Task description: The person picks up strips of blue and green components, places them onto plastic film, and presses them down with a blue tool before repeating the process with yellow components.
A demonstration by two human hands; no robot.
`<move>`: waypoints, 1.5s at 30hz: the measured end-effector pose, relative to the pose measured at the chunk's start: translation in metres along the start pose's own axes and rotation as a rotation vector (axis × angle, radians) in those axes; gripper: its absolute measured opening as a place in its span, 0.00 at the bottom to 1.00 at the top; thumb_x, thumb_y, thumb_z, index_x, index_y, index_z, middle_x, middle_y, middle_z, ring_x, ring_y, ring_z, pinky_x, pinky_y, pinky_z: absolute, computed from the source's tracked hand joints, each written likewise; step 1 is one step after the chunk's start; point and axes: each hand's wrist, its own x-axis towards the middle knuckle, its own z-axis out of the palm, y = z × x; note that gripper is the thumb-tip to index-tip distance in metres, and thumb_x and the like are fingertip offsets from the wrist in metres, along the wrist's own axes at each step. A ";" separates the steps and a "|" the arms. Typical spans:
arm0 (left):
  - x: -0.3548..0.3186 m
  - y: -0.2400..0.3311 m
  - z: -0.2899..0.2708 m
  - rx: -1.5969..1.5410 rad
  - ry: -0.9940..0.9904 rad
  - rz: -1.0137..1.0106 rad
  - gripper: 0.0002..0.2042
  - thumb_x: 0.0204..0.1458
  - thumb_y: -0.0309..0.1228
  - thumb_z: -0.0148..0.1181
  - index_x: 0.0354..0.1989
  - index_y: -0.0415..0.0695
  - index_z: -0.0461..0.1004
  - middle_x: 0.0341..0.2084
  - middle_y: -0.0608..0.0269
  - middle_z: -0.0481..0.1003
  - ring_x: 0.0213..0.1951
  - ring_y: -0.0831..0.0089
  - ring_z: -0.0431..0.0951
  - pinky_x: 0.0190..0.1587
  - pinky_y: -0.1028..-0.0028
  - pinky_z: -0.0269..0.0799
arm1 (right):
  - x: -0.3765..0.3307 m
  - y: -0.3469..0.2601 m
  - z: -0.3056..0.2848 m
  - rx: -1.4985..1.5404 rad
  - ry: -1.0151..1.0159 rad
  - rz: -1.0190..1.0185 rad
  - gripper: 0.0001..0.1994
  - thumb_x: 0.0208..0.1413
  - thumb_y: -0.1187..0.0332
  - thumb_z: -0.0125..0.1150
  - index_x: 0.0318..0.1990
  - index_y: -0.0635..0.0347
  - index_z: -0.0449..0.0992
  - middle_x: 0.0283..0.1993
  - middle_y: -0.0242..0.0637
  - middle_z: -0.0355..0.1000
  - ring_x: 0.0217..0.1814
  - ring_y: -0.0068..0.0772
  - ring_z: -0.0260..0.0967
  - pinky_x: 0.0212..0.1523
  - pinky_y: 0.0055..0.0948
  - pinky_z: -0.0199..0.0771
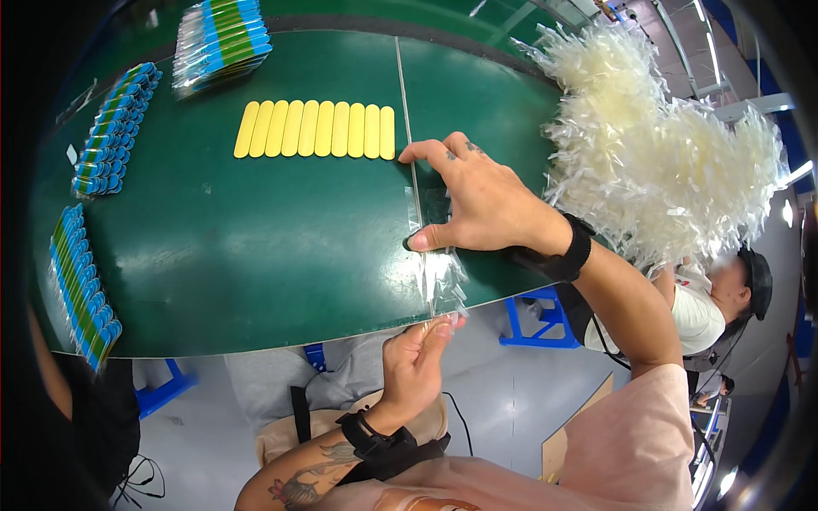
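Note:
At the table's near edge, my left hand (416, 366) pinches the lower end of a clear plastic bag (441, 277) between thumb and fingers. My right hand (490, 198) is above it, its thumb pressed down by the bag's upper part and its index finger stretched away from the thumb. That index fingertip is close to the right end of a row of flat yellow strips (315, 129) with rounded ends, which look like nail files. They lie side by side on the green table (256, 230). Part of the bag is hidden under my right hand.
Stacks of blue-and-green packs stand at the back (223, 38), far left (118, 128) and near left (83, 285). A big heap of clear plastic bags (656, 145) covers the right side. Beyond it sits a person in a black cap (757, 283); a blue stool (541, 322) is below the table.

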 end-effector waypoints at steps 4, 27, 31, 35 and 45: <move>0.002 -0.002 -0.001 0.053 -0.006 0.047 0.13 0.67 0.30 0.52 0.47 0.32 0.78 0.41 0.55 0.82 0.37 0.79 0.76 0.42 0.78 0.73 | -0.004 0.002 0.006 0.003 0.036 0.007 0.39 0.40 0.48 0.78 0.58 0.49 0.67 0.49 0.46 0.66 0.54 0.53 0.69 0.52 0.47 0.73; 0.006 0.011 -0.012 0.028 -0.104 -0.120 0.19 0.69 0.38 0.46 0.52 0.36 0.79 0.43 0.58 0.82 0.36 0.77 0.77 0.38 0.75 0.72 | -0.094 -0.001 0.022 -0.009 0.434 -0.195 0.06 0.55 0.68 0.66 0.31 0.58 0.74 0.23 0.35 0.72 0.24 0.46 0.72 0.25 0.39 0.71; 0.007 0.012 -0.012 0.069 -0.124 -0.113 0.18 0.69 0.37 0.46 0.52 0.37 0.79 0.43 0.60 0.82 0.36 0.77 0.77 0.38 0.76 0.72 | -0.083 -0.024 0.018 -0.222 0.200 -0.298 0.09 0.55 0.64 0.65 0.29 0.58 0.74 0.24 0.36 0.73 0.24 0.41 0.74 0.23 0.37 0.72; 0.008 0.009 -0.013 0.043 -0.111 -0.099 0.17 0.69 0.37 0.47 0.51 0.38 0.79 0.42 0.61 0.82 0.36 0.76 0.77 0.38 0.76 0.72 | -0.075 -0.030 0.012 -0.306 0.141 -0.387 0.10 0.52 0.65 0.67 0.27 0.58 0.72 0.21 0.34 0.68 0.20 0.38 0.70 0.20 0.35 0.67; 0.008 0.009 -0.010 0.093 -0.060 0.028 0.18 0.68 0.39 0.51 0.43 0.35 0.80 0.30 0.64 0.80 0.30 0.79 0.73 0.34 0.76 0.68 | -0.072 -0.027 0.011 -0.350 -0.014 -0.548 0.12 0.49 0.66 0.67 0.24 0.59 0.69 0.17 0.32 0.63 0.13 0.36 0.64 0.14 0.36 0.60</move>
